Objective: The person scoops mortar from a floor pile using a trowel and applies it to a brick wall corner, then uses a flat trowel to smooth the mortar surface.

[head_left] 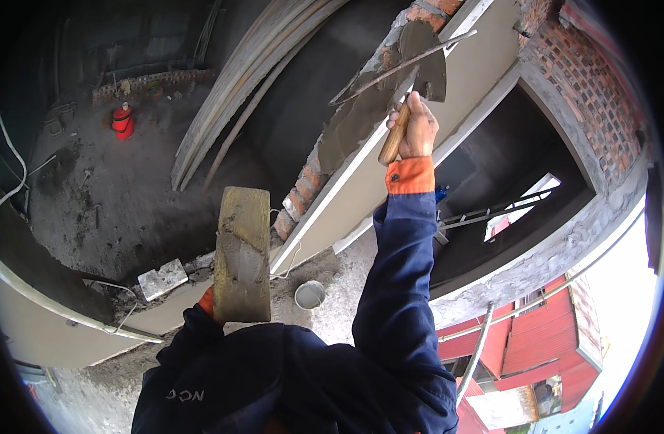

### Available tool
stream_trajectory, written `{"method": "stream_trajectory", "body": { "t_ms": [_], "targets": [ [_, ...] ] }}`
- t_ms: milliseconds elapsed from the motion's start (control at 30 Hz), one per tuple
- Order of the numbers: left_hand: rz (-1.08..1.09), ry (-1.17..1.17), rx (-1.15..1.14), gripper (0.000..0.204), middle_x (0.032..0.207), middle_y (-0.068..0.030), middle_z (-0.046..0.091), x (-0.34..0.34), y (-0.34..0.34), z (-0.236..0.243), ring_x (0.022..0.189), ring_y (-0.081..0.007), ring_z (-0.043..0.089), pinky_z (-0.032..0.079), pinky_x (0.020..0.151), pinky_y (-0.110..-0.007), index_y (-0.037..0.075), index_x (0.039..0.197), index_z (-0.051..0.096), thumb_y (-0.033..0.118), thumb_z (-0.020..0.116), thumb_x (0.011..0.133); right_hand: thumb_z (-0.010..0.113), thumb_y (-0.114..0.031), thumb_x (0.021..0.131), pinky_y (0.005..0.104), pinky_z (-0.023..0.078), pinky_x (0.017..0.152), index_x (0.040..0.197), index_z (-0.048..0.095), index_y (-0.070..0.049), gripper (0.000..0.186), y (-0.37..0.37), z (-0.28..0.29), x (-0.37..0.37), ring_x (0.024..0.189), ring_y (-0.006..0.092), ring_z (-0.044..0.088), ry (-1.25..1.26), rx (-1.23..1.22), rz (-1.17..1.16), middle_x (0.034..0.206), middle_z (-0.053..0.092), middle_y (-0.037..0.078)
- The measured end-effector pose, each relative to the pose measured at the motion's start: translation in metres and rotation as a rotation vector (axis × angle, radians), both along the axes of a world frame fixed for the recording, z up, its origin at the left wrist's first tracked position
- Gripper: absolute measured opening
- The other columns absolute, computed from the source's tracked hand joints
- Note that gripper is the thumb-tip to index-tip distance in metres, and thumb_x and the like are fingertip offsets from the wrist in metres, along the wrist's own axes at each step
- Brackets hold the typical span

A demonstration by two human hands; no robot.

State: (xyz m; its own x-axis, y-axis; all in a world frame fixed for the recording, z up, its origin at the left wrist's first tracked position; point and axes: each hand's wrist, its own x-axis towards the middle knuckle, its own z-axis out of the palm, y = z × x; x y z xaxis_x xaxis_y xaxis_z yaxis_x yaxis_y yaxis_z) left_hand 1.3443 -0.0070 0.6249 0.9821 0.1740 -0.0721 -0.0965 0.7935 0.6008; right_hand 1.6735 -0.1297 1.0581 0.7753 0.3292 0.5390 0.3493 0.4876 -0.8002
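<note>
My right hand (419, 132) is closed round the wooden handle of a trowel (428, 69). The trowel's broad grey blade lies over wet mortar (350, 130) on top of a brick wall (299, 197). A thin rod (390, 74) crosses the blade at a slant. At lower left, a long yellowish plastering hawk (243, 249), smeared with grey mortar, is held up by my left arm. The board hides my left hand; only its orange cuff (207, 300) shows at the edge. A pale straight strip (339, 197) runs along the wall's near edge.
Below stands a grey bucket (309, 295) on the dusty floor. Long curved boards (234, 87) lean at upper middle, and a red bucket (122, 121) stands at far left. A dark window opening (505, 195) is at right. A pale block (163, 280) lies at lower left.
</note>
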Motion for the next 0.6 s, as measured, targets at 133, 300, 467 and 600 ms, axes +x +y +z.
{"method": "stream_trajectory", "body": {
  "t_ms": [133,300,467,600],
  "targets": [
    [-0.032,0.023,-0.257,0.043,0.115,-0.0114,0.060,0.004,0.000,0.010,0.104,-0.0259,0.059,0.049,0.090,-0.042,0.006,0.123,0.052,0.036,0.053,0.091,0.055,-0.026,0.093,0.0251,0.045,0.043,0.099,0.053,0.003,0.030,-0.040,-0.044,-0.025,0.051,0.0132,0.054,-0.073,-0.108,-0.096,0.072,0.056,0.009],
    [-0.059,0.085,-0.367,0.046,0.119,-0.0109,0.059,0.008,0.009,0.012,0.109,-0.0253,0.057,0.045,0.096,-0.041,0.007,0.123,0.052,0.038,0.055,0.090,0.055,-0.028,0.093,0.0228,0.043,0.042,0.091,0.055,0.003,0.030,-0.054,-0.061,-0.054,0.049,0.0118,0.055,-0.119,-0.503,-0.225,0.068,0.056,0.007],
    [-0.105,0.050,-0.370,0.047,0.122,-0.0094,0.058,0.019,-0.002,0.022,0.113,-0.0243,0.055,0.043,0.098,-0.040,0.007,0.124,0.052,0.040,0.053,0.091,0.058,-0.026,0.091,0.0245,0.042,0.039,0.089,0.056,0.007,0.033,-0.018,-0.057,-0.022,0.046,0.0117,0.053,-0.136,-0.610,-0.247,0.066,0.056,0.007],
    [-0.128,0.012,-0.435,0.045,0.122,-0.0087,0.057,0.028,-0.014,0.023,0.113,-0.0240,0.055,0.043,0.097,-0.040,0.006,0.124,0.052,0.039,0.049,0.093,0.058,-0.024,0.091,0.0258,0.042,0.039,0.092,0.058,0.007,0.030,0.003,-0.040,-0.003,0.046,0.0126,0.052,-0.028,-0.557,-0.231,0.065,0.055,0.008]
  ]
}}
